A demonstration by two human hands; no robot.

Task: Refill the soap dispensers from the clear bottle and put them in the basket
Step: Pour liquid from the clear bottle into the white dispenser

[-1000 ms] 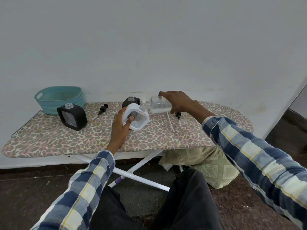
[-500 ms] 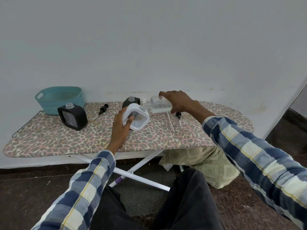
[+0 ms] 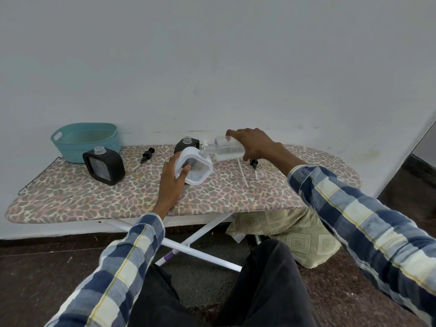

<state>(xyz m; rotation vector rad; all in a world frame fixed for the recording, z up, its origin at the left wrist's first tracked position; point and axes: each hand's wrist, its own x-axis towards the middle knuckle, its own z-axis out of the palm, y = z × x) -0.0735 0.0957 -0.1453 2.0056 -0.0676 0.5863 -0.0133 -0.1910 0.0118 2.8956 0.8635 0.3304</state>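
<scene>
My left hand (image 3: 173, 175) grips a white soap dispenser (image 3: 197, 169), tilted on the ironing board. The clear bottle (image 3: 227, 148) lies almost level in my right hand (image 3: 253, 143), its neck meeting the white dispenser's open mouth. A black dispenser (image 3: 105, 167) without a pump stands at the left. Another black dispenser (image 3: 186, 143) stands behind the white one, partly hidden. At the far left of the board sits the teal basket (image 3: 85, 141).
Black pump heads lie loose on the leopard-print ironing board (image 3: 82, 199): one (image 3: 147, 155) near the basket, one (image 3: 254, 164) under my right wrist. A white dip tube (image 3: 243, 171) lies beside it. A patterned cushion (image 3: 290, 234) sits on the floor under the board.
</scene>
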